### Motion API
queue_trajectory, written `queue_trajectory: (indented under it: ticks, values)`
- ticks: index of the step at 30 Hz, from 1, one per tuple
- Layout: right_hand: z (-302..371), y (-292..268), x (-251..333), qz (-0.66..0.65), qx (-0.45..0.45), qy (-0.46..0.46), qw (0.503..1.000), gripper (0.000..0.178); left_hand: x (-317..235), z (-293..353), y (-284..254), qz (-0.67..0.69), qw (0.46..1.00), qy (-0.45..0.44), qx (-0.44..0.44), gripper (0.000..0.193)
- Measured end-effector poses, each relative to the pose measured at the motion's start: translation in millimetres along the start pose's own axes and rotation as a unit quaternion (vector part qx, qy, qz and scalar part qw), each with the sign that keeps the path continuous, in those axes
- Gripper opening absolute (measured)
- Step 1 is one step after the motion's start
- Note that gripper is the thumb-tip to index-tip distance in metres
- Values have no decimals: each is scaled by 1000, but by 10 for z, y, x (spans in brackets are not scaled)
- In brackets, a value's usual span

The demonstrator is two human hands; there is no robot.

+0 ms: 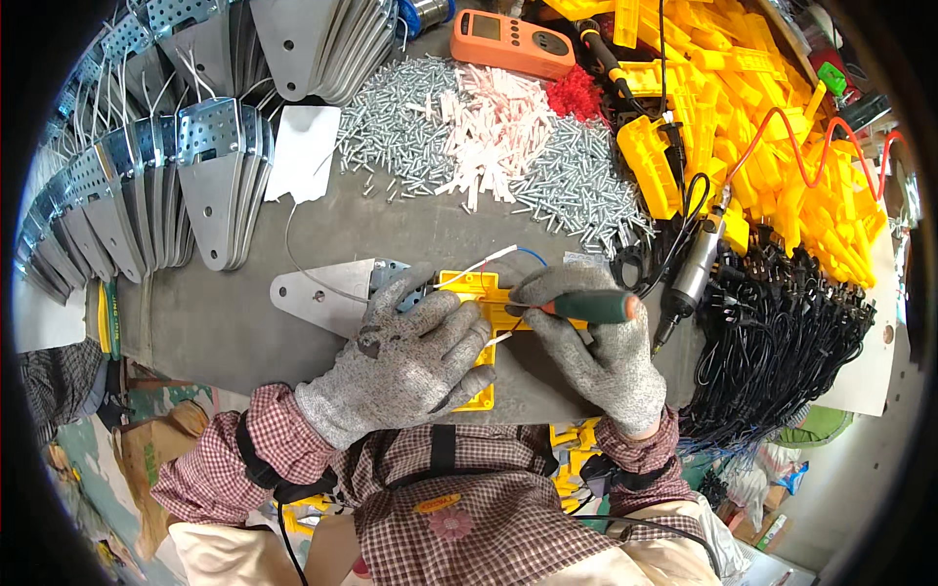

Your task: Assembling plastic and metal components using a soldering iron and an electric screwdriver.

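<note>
My left hand point(396, 361), in a grey knitted glove, presses its bent fingers over a yellow plastic housing point(477, 400) that lies at the table's near edge. Partly under that hand is a grey tapered metal plate point(322, 295) with holes and a wire running across it. My right hand point(616, 361), gloved alike, grips a screwdriver point(591, 307) by its dark green handle, the thin shaft pointing left over the housing. What its tip touches cannot be made out. A white-sleeved wire joint point(500, 252) with a blue lead sticks out beyond the housing.
Loose screws point(396, 112), pale sleeves point(498, 122) and an orange meter point(513, 41) are at the back. Stacked metal plates point(210, 210) stand left. On the right are yellow housings point(782, 186), a power screwdriver point(696, 264) on a red coiled hose, and bundled black cords point(782, 342).
</note>
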State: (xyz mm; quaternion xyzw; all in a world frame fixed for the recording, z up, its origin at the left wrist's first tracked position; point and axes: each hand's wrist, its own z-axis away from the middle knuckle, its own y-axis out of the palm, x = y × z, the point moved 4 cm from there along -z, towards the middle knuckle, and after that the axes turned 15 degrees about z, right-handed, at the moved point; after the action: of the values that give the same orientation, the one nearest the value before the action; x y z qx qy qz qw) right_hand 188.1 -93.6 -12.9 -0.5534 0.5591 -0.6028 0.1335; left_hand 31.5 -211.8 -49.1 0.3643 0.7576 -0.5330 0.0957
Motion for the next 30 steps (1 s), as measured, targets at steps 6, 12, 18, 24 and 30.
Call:
queue_trajectory:
  ticks: [6, 12, 18, 24, 30]
  values:
    - [-33, 37, 33, 14, -11, -11, 1000, 28, -16, 7, -5, -7, 999, -17, 37, 45]
    - [-12, 16, 189, -3, 109, 9, 994, 43, -205, -399, -529, 185, 975, -37, -117, 44]
    - [-305, -68, 225, 312, 163, -87, 932, 55, -530, -1427, -254, -23, 997, 68, -9, 51]
    - [-330, -188, 39, -47, -19, 38, 998, 23, -413, -1335, -1031, 256, 959, -13, -120, 40]
    - [-5, -845, -530, 218, -41, 142, 965, 47, 409, -115, -897, -119, 925, -349, 89, 37]
